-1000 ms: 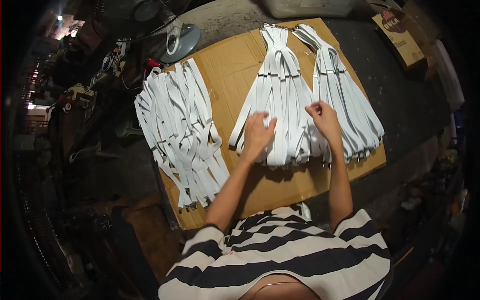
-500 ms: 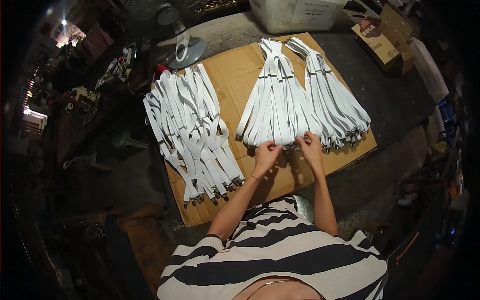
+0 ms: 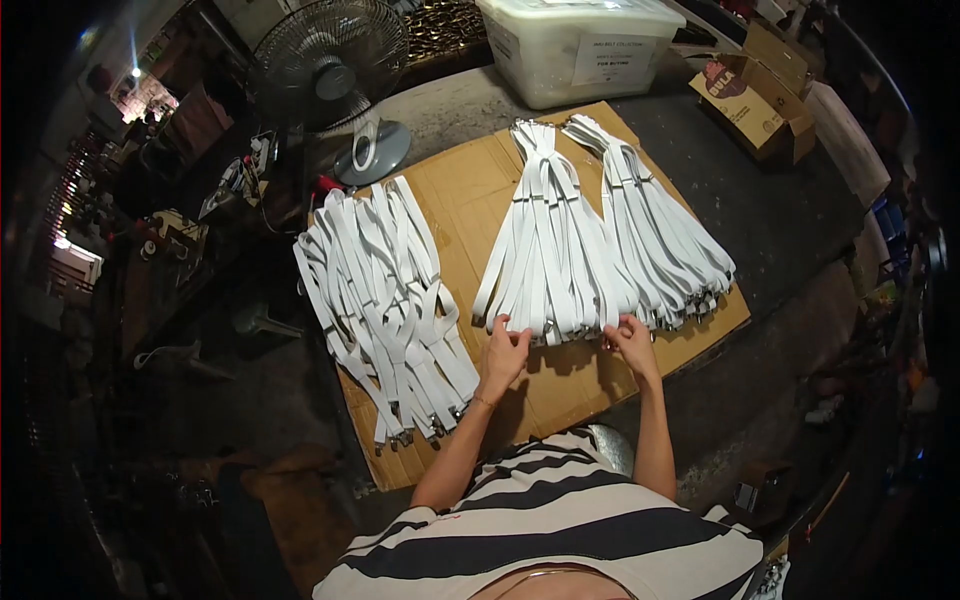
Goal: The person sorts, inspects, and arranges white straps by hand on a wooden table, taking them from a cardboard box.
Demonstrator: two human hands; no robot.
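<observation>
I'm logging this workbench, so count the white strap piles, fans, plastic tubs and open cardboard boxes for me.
Piles of white elastic straps: 3
Grey desk fan: 1
Translucent lidded plastic tub: 1
Open brown cardboard box: 1
Total: 6

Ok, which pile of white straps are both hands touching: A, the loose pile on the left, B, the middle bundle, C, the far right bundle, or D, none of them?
B: the left hand and right hand both rest at the near ends of the middle bundle on the cardboard, apart from the left pile.
</observation>
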